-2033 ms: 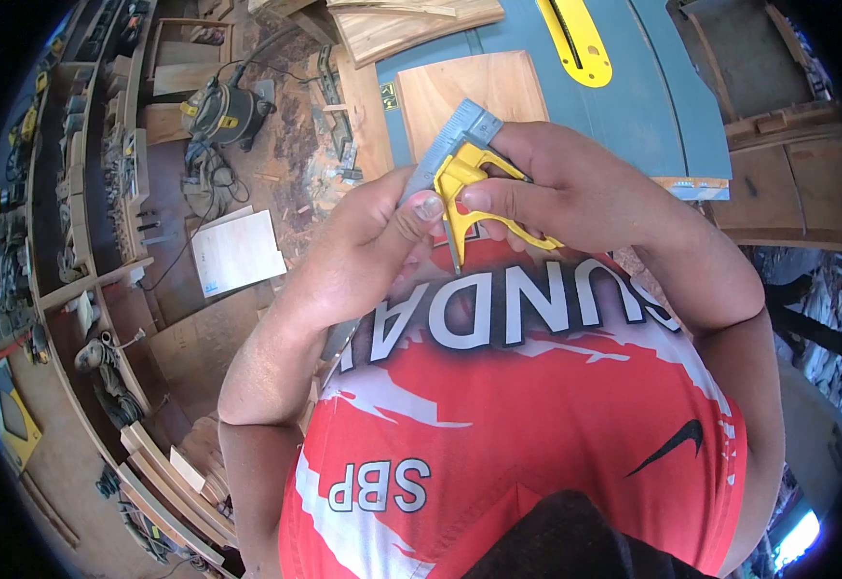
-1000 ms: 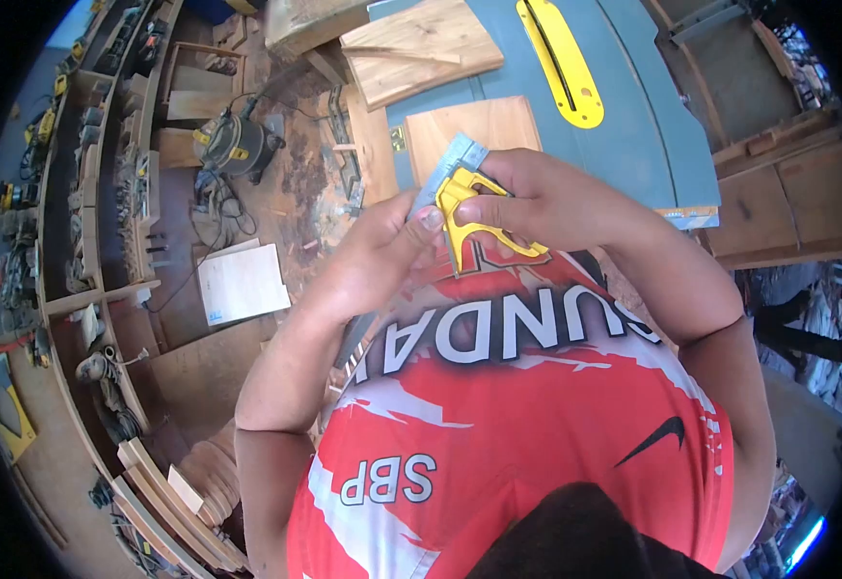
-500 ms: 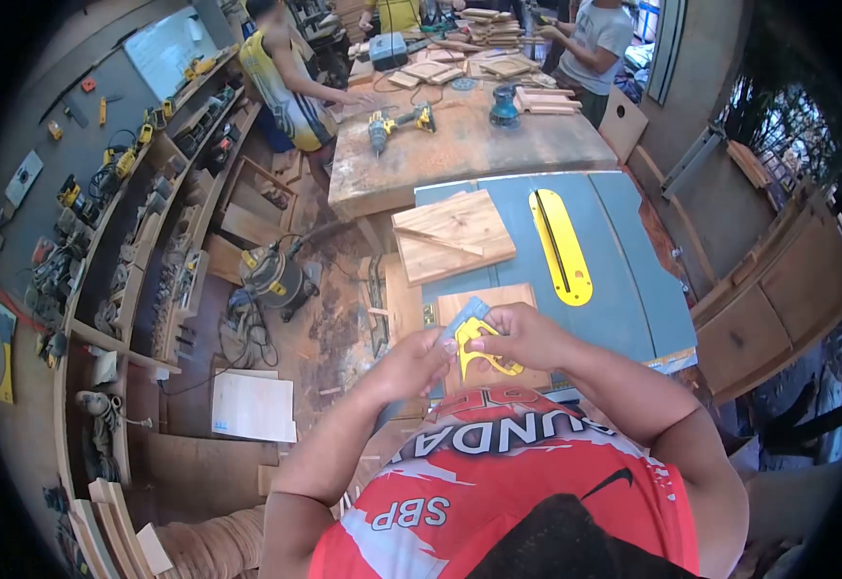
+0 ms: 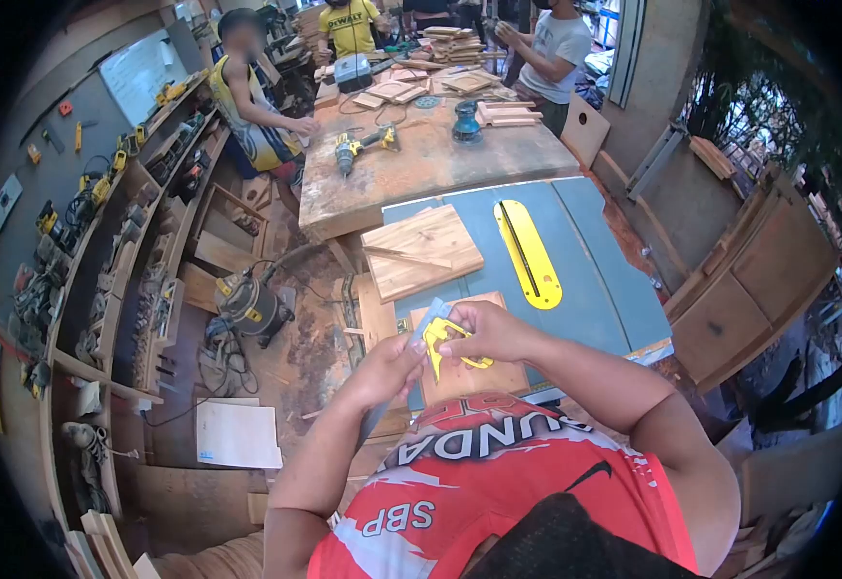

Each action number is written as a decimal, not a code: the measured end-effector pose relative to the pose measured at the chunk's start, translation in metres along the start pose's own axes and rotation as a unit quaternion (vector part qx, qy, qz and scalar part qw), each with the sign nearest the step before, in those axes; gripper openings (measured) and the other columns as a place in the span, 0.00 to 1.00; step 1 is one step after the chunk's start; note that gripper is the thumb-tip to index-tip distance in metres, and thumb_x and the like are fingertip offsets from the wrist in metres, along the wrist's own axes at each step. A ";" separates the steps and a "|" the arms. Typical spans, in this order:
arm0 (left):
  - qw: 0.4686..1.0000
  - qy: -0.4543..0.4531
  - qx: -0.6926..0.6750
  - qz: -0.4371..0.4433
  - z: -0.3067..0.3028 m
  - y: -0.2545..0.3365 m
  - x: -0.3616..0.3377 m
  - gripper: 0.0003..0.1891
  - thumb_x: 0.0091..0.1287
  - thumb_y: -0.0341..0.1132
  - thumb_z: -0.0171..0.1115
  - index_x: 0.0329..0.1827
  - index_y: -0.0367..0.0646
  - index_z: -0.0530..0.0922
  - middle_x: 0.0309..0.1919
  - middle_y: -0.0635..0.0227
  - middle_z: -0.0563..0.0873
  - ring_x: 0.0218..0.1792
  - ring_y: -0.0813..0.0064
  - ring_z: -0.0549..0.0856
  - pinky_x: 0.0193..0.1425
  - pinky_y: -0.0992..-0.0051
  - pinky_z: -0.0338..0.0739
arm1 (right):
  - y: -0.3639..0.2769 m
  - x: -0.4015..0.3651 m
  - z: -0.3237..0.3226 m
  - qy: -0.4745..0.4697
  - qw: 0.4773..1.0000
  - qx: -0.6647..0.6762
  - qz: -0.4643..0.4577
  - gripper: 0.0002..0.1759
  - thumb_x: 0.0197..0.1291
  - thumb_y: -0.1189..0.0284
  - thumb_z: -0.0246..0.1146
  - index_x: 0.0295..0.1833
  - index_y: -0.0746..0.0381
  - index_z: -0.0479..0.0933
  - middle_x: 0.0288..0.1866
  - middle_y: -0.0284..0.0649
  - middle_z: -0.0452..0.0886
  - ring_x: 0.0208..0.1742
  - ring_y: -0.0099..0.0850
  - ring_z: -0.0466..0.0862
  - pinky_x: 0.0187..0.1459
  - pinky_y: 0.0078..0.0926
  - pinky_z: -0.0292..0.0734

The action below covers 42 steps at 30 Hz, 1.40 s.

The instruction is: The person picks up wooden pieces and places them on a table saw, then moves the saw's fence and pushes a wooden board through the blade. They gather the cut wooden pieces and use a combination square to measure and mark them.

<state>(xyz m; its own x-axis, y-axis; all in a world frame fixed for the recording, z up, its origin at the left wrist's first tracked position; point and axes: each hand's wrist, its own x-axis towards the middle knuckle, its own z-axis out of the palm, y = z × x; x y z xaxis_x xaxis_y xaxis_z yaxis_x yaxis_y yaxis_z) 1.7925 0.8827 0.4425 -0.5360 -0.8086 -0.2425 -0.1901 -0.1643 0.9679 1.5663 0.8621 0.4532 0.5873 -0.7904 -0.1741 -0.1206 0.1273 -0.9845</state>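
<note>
Both hands are together in front of my red jersey, over a small wooden board (image 4: 498, 376) at the front of the blue-grey saw table. My right hand (image 4: 479, 330) is closed round the yellow open-loop handle of what looks like a hand saw (image 4: 436, 352). Close beside it, my left hand (image 4: 389, 372) pinches the tool's grey, blade-like strip. That strip slants down to the left and is partly hidden by my left hand and forearm. Beyond the hands lies a larger wooden panel (image 4: 424, 253), with a thin wood strip on top.
A yellow blade insert (image 4: 528, 255) is set in the saw table (image 4: 595, 280). On the workbench (image 4: 421, 183) behind are a drill (image 4: 363, 145), a blue sander (image 4: 466, 124) and stacked wood pieces. Several people stand around it. A shop vacuum (image 4: 250, 307) and tool shelves are leftward.
The view has shifted, so the bench and saw table appear further left. Both hands keep hold of the yellow-handled tool, and more of its grey strip shows below my left hand.
</note>
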 end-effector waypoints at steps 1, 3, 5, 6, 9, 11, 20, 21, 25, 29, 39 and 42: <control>1.000 0.000 -0.001 0.001 0.000 -0.001 0.001 0.18 0.78 0.48 0.45 0.38 0.41 0.72 0.19 0.76 0.71 0.17 0.83 0.71 0.20 0.80 0.66 | 0.002 0.002 0.000 0.022 1.000 -0.013 -0.010 0.12 0.62 0.70 0.67 0.45 0.63 0.74 0.33 0.35 0.83 0.28 0.18 0.80 0.26 0.16 0.70; 1.000 -0.007 0.003 0.005 -0.002 -0.001 0.001 0.16 0.79 0.46 0.44 0.38 0.43 0.70 0.20 0.77 0.69 0.17 0.84 0.69 0.20 0.82 0.65 | 0.002 0.005 0.001 0.021 1.000 -0.020 -0.003 0.12 0.62 0.70 0.67 0.45 0.64 0.74 0.32 0.35 0.83 0.27 0.17 0.79 0.26 0.16 0.70; 1.000 -0.005 -0.008 0.012 -0.005 0.001 -0.003 0.16 0.78 0.45 0.44 0.38 0.43 0.70 0.20 0.77 0.69 0.18 0.84 0.69 0.21 0.82 0.65 | -0.003 0.008 0.004 0.013 0.999 -0.031 0.004 0.12 0.62 0.70 0.67 0.45 0.64 0.75 0.32 0.35 0.82 0.27 0.17 0.78 0.26 0.15 0.70; 1.000 -0.006 -0.017 0.015 -0.007 0.002 -0.006 0.16 0.78 0.45 0.44 0.38 0.43 0.70 0.20 0.77 0.69 0.18 0.84 0.68 0.21 0.82 0.65 | -0.006 0.008 0.008 0.011 0.999 -0.034 0.006 0.12 0.63 0.70 0.66 0.45 0.65 0.75 0.31 0.35 0.83 0.27 0.17 0.78 0.26 0.15 0.69; 1.000 -0.005 -0.015 0.023 -0.016 -0.001 -0.014 0.16 0.78 0.46 0.45 0.38 0.43 0.70 0.21 0.77 0.70 0.19 0.84 0.68 0.21 0.82 0.65 | -0.009 0.012 0.020 0.005 0.999 -0.025 0.020 0.11 0.65 0.69 0.64 0.46 0.65 0.75 0.32 0.35 0.83 0.29 0.18 0.80 0.26 0.15 0.69; 1.000 -0.007 -0.022 0.010 -0.022 -0.002 -0.021 0.17 0.78 0.47 0.45 0.38 0.44 0.70 0.21 0.77 0.70 0.19 0.84 0.69 0.21 0.82 0.64 | -0.012 0.013 0.029 0.004 0.999 -0.010 0.034 0.12 0.66 0.68 0.64 0.47 0.65 0.75 0.32 0.35 0.84 0.31 0.19 0.82 0.26 0.15 0.70; 0.995 -0.074 -0.063 -0.009 -0.059 -0.032 -0.039 0.16 0.77 0.49 0.47 0.41 0.44 0.70 0.21 0.77 0.69 0.18 0.85 0.68 0.21 0.82 0.65 | -0.003 0.026 0.076 0.046 0.996 0.022 0.070 0.09 0.68 0.69 0.61 0.45 0.64 0.75 0.35 0.37 0.84 0.34 0.22 0.85 0.28 0.16 0.72; 0.995 -0.081 -0.061 -0.016 -0.058 -0.032 -0.042 0.16 0.77 0.49 0.47 0.41 0.44 0.70 0.21 0.77 0.69 0.18 0.85 0.68 0.21 0.82 0.65 | 0.001 0.023 0.079 0.054 0.996 0.014 0.070 0.08 0.68 0.69 0.61 0.45 0.64 0.75 0.34 0.37 0.84 0.32 0.21 0.84 0.28 0.16 0.72; 0.996 -0.081 -0.030 -0.025 -0.040 -0.023 -0.051 0.16 0.78 0.47 0.46 0.40 0.44 0.71 0.20 0.77 0.70 0.18 0.84 0.69 0.21 0.81 0.66 | 0.003 0.000 0.084 0.049 0.996 0.013 0.071 0.08 0.66 0.71 0.63 0.43 0.64 0.75 0.33 0.36 0.83 0.31 0.19 0.82 0.30 0.17 0.73; 0.996 -0.064 -0.049 -0.027 0.000 -0.023 -0.051 0.16 0.78 0.46 0.45 0.38 0.43 0.71 0.20 0.76 0.71 0.18 0.84 0.71 0.21 0.81 0.67 | 0.023 -0.029 0.071 0.097 0.994 -0.050 -0.001 0.12 0.57 0.71 0.70 0.39 0.65 0.76 0.32 0.34 0.81 0.33 0.18 0.78 0.37 0.20 0.74; 0.998 0.008 0.001 -0.063 0.113 0.016 -0.043 0.17 0.77 0.48 0.47 0.38 0.44 0.73 0.19 0.78 0.69 0.17 0.86 0.68 0.20 0.83 0.65 | 0.022 -0.114 0.010 0.065 0.997 -0.024 -0.035 0.13 0.58 0.70 0.69 0.41 0.68 0.78 0.32 0.35 0.82 0.32 0.19 0.79 0.34 0.24 0.76; 0.999 0.015 -0.017 -0.050 0.129 0.030 -0.049 0.17 0.77 0.48 0.47 0.38 0.43 0.73 0.19 0.78 0.68 0.17 0.86 0.67 0.20 0.83 0.64 | 0.011 -0.121 -0.002 0.039 0.996 -0.067 -0.038 0.15 0.57 0.68 0.69 0.40 0.69 0.77 0.30 0.37 0.83 0.30 0.21 0.80 0.34 0.25 0.76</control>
<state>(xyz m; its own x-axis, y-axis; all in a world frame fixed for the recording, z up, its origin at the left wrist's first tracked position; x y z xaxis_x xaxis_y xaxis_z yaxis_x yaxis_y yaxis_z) 1.7069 0.9903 0.4752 -0.4916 -0.8034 -0.3358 -0.2121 -0.2635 0.9410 1.4926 0.9580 0.4634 0.5349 -0.8398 -0.0925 -0.1877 -0.0114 -0.9822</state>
